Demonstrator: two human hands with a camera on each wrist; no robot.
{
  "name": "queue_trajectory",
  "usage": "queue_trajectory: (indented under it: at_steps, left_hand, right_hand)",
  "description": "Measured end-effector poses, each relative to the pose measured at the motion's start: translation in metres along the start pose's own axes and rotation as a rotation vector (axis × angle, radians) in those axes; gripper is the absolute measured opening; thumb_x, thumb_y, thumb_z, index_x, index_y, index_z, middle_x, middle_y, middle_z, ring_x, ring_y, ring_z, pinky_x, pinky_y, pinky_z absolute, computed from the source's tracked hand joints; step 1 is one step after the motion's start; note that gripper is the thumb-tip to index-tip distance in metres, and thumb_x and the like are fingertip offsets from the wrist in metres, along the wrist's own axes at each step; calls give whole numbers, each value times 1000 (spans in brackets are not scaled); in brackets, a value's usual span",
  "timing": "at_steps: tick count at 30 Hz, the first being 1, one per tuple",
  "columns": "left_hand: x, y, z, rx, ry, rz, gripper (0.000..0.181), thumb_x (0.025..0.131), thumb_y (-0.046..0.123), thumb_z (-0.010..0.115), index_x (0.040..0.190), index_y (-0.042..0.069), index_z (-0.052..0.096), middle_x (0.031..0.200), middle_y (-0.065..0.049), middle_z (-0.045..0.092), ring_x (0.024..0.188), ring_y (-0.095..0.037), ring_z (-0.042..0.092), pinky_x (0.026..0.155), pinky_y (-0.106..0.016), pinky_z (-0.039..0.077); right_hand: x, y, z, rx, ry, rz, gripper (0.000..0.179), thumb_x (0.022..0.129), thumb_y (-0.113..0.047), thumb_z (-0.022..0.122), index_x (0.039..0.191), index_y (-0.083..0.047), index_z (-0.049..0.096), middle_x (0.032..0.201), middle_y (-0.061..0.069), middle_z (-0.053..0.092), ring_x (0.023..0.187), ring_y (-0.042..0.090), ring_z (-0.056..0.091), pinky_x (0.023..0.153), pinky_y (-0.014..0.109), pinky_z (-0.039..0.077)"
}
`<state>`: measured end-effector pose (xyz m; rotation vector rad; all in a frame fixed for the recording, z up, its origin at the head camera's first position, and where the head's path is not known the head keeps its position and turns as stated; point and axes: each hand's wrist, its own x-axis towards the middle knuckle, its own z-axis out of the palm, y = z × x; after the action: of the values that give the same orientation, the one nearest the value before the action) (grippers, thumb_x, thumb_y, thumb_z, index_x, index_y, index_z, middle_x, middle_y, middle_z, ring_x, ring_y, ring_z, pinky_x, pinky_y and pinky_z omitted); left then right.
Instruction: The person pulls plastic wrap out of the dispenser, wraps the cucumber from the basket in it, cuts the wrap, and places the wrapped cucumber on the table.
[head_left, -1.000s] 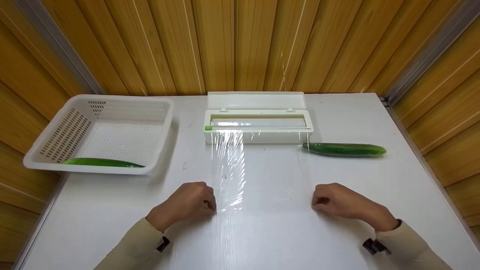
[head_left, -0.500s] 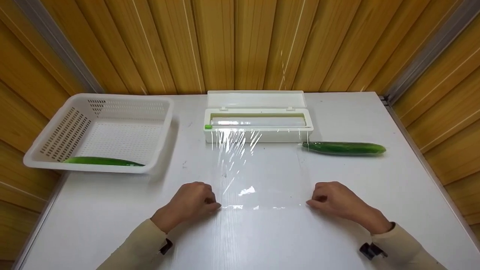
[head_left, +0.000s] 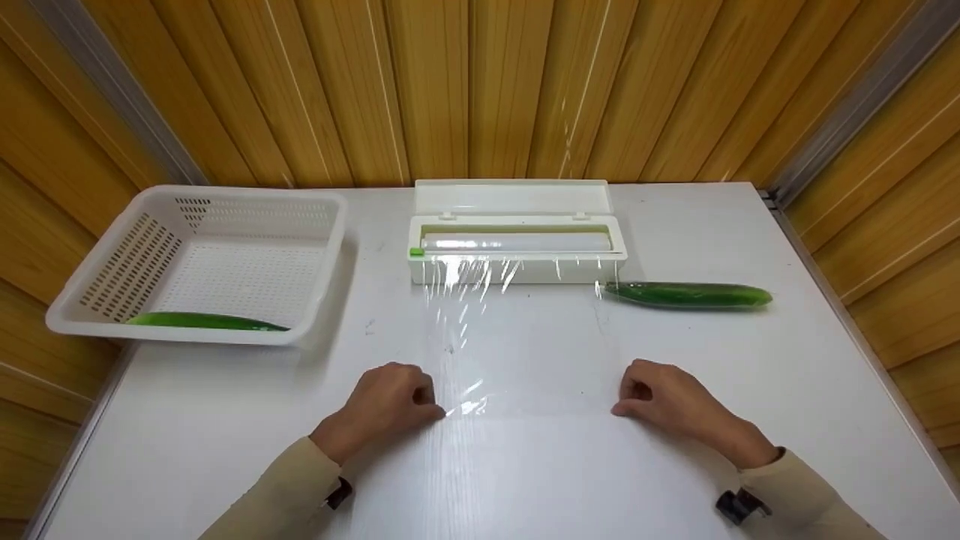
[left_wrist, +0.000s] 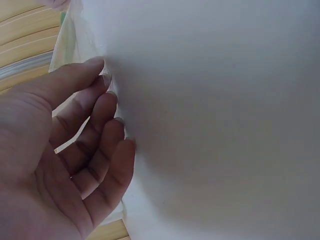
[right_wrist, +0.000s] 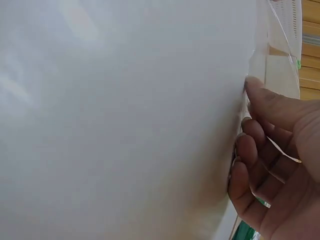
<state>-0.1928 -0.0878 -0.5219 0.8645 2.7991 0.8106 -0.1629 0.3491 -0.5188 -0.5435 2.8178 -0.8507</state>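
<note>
A clear sheet of cling film (head_left: 525, 352) stretches from its white dispenser box (head_left: 517, 270) toward the front of the table. My left hand (head_left: 386, 401) pinches the sheet's near left corner between thumb and fingers, low over the tabletop. At the near right corner, my right hand (head_left: 671, 401) holds the film the same way. Both wrist views show the thumb (left_wrist: 92, 65) close to the curled fingers (right_wrist: 245, 150) at the film's edge. The film is so transparent that its exact edges are hard to make out. Inside the box lies the film roll (head_left: 517, 241).
A cucumber (head_left: 690, 295), apparently wrapped in film, lies right of the box. On the left stands a white perforated basket (head_left: 319, 300) with another cucumber (head_left: 202, 322) inside. The box's lid (head_left: 510, 196) is raised. A wood-panelled wall (head_left: 502, 90) borders the table's back.
Both hands have shifted slightly inward, and their thumbs now point toward each other at the film's front corners. Reflections on the film have changed. The box, basket and cucumbers stay put.
</note>
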Motion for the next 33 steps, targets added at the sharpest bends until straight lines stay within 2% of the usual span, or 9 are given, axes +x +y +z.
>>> queue_trajectory:
  at_steps: [5,8,11,15,21,24,28,33]
  left_hand:
    - [0,-3,1,-31,-38,-25,23,82,23,91,73,21,70,70,15,56,67,-6,52,61,-32,47]
    - [-1,-6,1,-38,-42,-41,24,83,26,90,73,23,69,70,17,55,67,-5,52,62,-32,47]
    - [-2,-7,1,-44,-41,-52,24,83,28,90,73,24,68,71,17,55,68,-6,52,63,-32,47]
    - [-3,-8,0,-48,-39,-38,25,83,28,90,73,24,68,71,17,55,68,-6,52,63,-32,46]
    - [-4,-10,3,-50,-27,-24,25,84,27,90,73,25,67,71,18,54,68,-5,51,63,-31,46]
    - [-4,-11,3,-57,-24,-28,24,84,27,90,74,25,68,71,19,54,67,-4,51,62,-30,46]
    - [-5,-12,4,-62,-20,-25,24,84,28,90,74,25,68,71,19,54,66,-3,51,61,-29,46]
    - [-5,-13,4,-56,-21,-15,24,85,27,89,75,25,68,71,19,54,67,-3,51,62,-29,46]
  right_hand:
    - [-3,3,4,41,35,69,32,88,-31,89,95,-20,59,84,-11,59,77,8,54,70,27,45]
    - [-6,4,8,46,70,72,35,89,-32,88,107,-19,61,93,-10,61,83,10,55,74,28,47]
    - [-7,6,10,37,97,-2,46,90,-30,87,128,-19,64,102,-9,62,85,9,55,75,28,48]
    - [-7,10,12,32,92,-79,63,90,-27,87,147,-15,63,103,-7,58,81,9,51,71,25,45]
    - [-5,11,11,-3,69,-108,62,91,-30,85,147,-13,66,92,-8,50,77,5,43,67,24,39]
    - [-3,11,8,-19,31,-92,62,91,-34,84,147,-13,65,88,-8,46,74,5,40,65,24,36]
    - [-1,10,3,-31,-28,-57,65,92,-40,82,148,-13,65,87,-8,47,73,5,39,64,24,35]
    - [2,9,-1,-33,-57,-59,66,92,-41,82,148,-11,64,88,-8,49,73,6,40,64,25,35]
